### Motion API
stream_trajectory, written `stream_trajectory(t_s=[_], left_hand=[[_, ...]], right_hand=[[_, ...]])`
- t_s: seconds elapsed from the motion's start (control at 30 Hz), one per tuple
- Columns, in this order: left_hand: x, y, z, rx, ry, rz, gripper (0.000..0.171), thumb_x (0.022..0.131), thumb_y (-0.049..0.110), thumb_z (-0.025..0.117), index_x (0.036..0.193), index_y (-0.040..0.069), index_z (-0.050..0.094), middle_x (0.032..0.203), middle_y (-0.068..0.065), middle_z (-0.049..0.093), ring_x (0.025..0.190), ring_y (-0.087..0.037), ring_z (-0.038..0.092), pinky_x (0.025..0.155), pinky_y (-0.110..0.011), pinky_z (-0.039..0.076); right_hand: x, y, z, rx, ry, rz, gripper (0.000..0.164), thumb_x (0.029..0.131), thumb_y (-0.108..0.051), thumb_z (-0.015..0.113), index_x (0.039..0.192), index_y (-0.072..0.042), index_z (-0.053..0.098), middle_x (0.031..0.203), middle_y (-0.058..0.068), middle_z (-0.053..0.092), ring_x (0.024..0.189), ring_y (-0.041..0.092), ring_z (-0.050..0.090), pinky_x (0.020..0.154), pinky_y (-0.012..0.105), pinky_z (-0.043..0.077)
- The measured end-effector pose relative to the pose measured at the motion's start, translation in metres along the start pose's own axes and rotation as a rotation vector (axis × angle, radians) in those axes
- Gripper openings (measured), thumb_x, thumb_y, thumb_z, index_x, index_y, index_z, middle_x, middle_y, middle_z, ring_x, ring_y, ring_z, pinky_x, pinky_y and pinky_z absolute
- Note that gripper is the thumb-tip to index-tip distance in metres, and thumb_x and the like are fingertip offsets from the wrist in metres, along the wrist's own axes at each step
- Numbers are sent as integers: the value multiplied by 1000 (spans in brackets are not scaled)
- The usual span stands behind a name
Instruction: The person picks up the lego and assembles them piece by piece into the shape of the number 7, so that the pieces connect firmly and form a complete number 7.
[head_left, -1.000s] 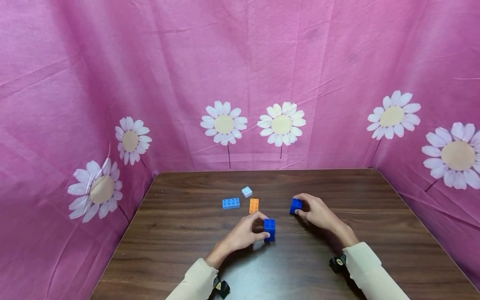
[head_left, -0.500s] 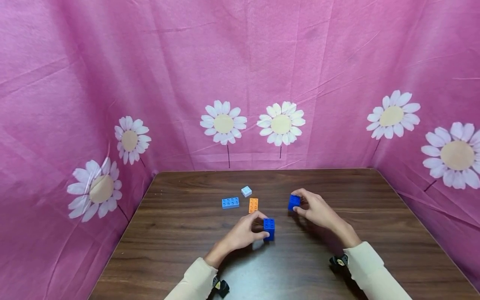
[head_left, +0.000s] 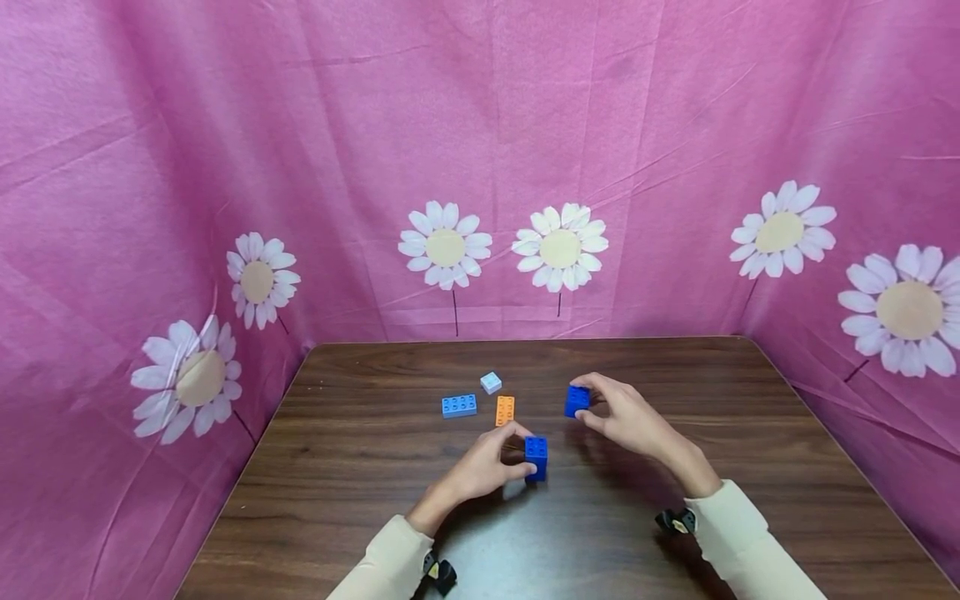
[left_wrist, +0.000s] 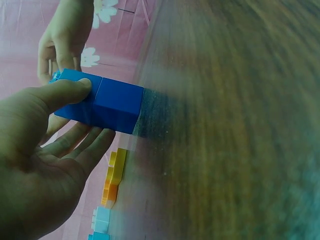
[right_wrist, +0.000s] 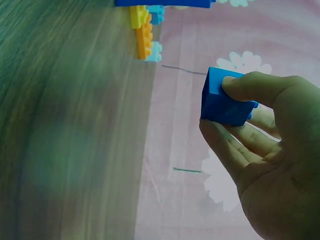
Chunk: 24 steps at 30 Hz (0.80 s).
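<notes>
My left hand (head_left: 486, 463) pinches a stack of two dark blue toy building bricks (head_left: 536, 460) between thumb and fingers. The stack stands upright on the table, and the seam between its bricks shows in the left wrist view. Farther back and to the right, my right hand (head_left: 633, 418) grips a single dark blue brick (head_left: 577, 402) by its sides, its studs facing up. In the right wrist view this brick (right_wrist: 227, 102) is held up off the wooden surface, the thumb on one side and fingers on the other.
Left of the hands on the brown table (head_left: 345, 467) lie a blue eight-stud brick (head_left: 459, 406), a small pale blue brick (head_left: 491, 382) and an orange brick (head_left: 506, 410). A yellow brick (left_wrist: 119, 167) shows in the left wrist view. Pink flowered cloth (head_left: 495, 125) surrounds the table.
My right hand has lifted its blue brick and carried it left toward the stack. My left hand stays in place, holding the stack.
</notes>
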<state>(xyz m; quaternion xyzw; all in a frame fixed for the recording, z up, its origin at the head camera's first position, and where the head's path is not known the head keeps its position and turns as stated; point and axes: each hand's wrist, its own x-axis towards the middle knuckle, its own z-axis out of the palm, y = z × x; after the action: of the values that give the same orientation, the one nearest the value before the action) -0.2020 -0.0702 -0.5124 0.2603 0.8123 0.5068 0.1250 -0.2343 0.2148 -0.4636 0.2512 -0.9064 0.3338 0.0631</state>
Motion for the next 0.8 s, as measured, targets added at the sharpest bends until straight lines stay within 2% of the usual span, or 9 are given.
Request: stream_trajectory(t_s=[0.3,0.57,0.8], left_hand=[[0,1,1,-1,4,-9,28,99,15,78,123,19,65,123,-2,74,118,-17,71,100,-29,58],[0,3,0,2,7,-1,28,98,14,78,123,18,65,123,-4,74,117,-18,72,101,-31,59],[1,2,0,-10,5,7,29,98,12,79,123,16,65,123,-6,75,119,-20,73,100,-27,58]], right_hand=[[1,-20,-6,-7,-25,-32,44,96,-13,80,136,-9,63,122,6,74,103,20,74,90,44,63],[2,-34,-10,-1,-47,-56,45,96,-16,81,138,-13,62,123,3,73,106,19,74,92,45,63],[3,-46,-9,-12,-73,-69,46,97,-18,80,139,-14,62,124,3,73,108,20,74,94,45,63]])
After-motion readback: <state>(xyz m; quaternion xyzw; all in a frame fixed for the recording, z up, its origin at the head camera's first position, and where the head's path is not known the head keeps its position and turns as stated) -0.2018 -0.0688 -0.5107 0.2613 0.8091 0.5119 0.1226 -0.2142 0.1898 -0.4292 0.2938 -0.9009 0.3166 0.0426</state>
